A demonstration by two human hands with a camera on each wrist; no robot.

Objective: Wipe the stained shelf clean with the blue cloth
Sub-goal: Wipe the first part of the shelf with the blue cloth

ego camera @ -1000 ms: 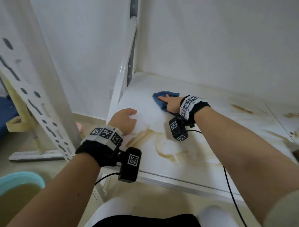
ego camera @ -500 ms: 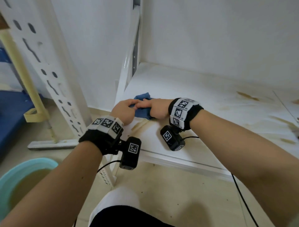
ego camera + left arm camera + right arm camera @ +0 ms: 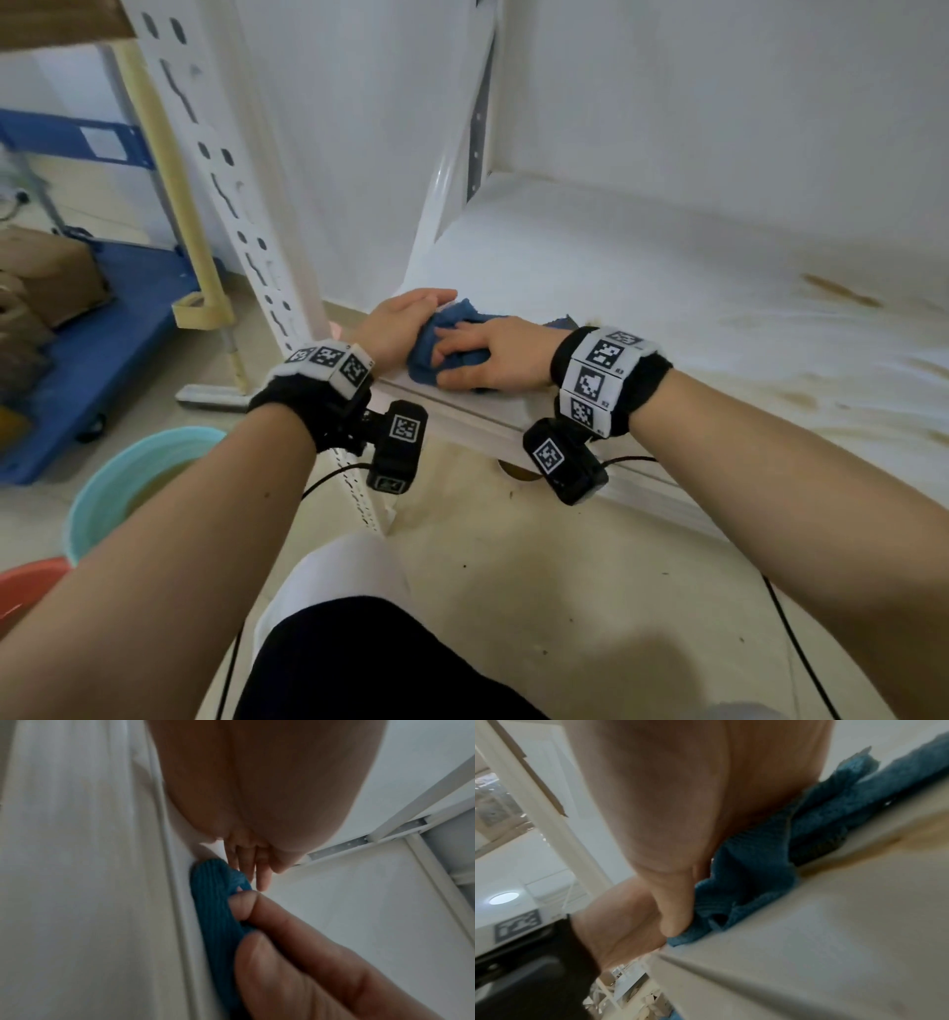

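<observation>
The white shelf carries brown stains on its right part. The blue cloth is bunched at the shelf's front left corner, partly over the edge. My right hand lies on it with fingers curled into the fabric. From the left wrist view, those right fingers pinch the cloth. My left hand cups the cloth's left side, its fingers fairly straight against it. In the right wrist view the cloth shows under my right thumb.
A white perforated upright stands just left of the shelf corner. On the floor to the left are a teal basin of brownish water and a red basin. A blue cart with a cardboard box stands further left.
My right hand has dragged the cloth from deeper on the shelf to the front left corner. My left hand has moved from the bare shelf onto the cloth.
</observation>
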